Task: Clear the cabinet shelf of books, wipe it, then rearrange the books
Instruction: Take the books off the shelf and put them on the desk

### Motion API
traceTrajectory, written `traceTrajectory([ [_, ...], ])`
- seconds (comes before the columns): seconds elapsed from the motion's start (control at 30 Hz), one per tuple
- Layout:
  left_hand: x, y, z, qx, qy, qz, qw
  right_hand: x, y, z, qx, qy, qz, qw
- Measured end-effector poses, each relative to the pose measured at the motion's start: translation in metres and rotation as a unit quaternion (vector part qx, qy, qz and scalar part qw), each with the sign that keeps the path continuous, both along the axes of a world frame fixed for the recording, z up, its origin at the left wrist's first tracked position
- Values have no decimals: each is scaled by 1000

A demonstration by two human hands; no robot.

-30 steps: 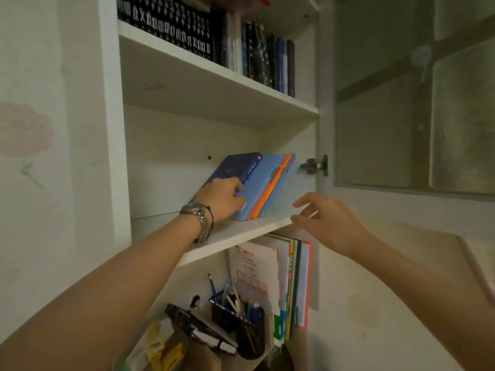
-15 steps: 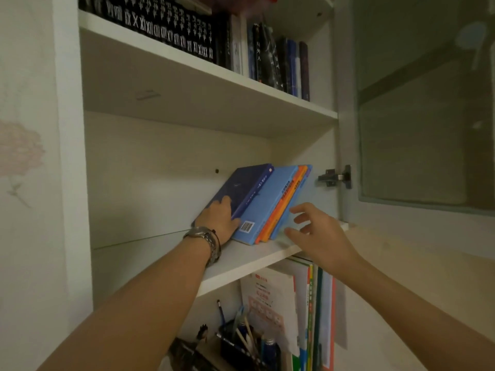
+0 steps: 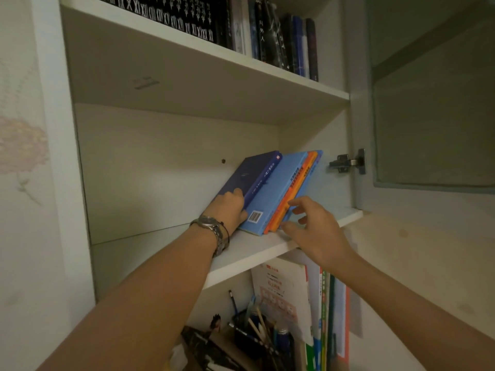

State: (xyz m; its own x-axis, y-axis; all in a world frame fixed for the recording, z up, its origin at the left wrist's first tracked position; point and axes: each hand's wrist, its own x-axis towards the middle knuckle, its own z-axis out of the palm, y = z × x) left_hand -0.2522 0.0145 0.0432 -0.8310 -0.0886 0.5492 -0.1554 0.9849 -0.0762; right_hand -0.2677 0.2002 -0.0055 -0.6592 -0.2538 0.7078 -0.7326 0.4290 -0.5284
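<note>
- A white cabinet is seen from below and in front, its middle shelf (image 3: 166, 253) holding a small group of books at the right end, close to the cabinet's right wall.
- Four books are counted: a dark blue book (image 3: 250, 174), a light blue book (image 3: 278, 191), an orange book (image 3: 293, 199) and a thin blue book (image 3: 316, 163) — all leaned together, their tops tilted to the right, their lower edges resting on the shelf.
- The long axis of each book is seen running from lower left to upper right, spines and lower corners turned toward the viewer.
- The left hand (image 3: 227, 210), a metal watch (image 3: 214, 231) on its wrist, is laid against the lower face of the dark blue book, fingers curled at its edge; whether the book is truly gripped cannot be told.
- The right hand (image 3: 313, 228) is held with fingers spread apart, nothing clasped in it; its fingertips (image 3: 292, 203) are placed at the lower corners of the orange and thin blue books, thumb low near the shelf's front edge.
- The books lie just ahead of and between both hands, so the group is judged ready to be squeezed from both sides and lifted out — the shelf is not yet cleared.
- More books are stood on the upper shelf (image 3: 187, 73); pens and paper folders are glimpsed below.
</note>
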Motion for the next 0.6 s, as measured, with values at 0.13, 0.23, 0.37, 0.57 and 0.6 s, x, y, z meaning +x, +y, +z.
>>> traceTrajectory([
  [0.13, 9, -3, 2, 11, 2, -14, 1000, 9, 4, 0, -1, -10, 10, 1000],
  [0.23, 20, -2, 3, 16, 4, -31, 999, 16, 8, 0, -6, -15, 20, 1000],
  [0.37, 39, 7, 4, 35, 15, -65, 997, 28, 12, 2, -11, -22, 38, 999],
  [0.57, 75, 24, 2, 36, 31, -104, 993, 45, 11, 14, -28, -70, 124, 989],
  [0.6, 83, 26, 1, 38, 32, -114, 992, 47, 9, 16, -36, -84, 136, 987],
])
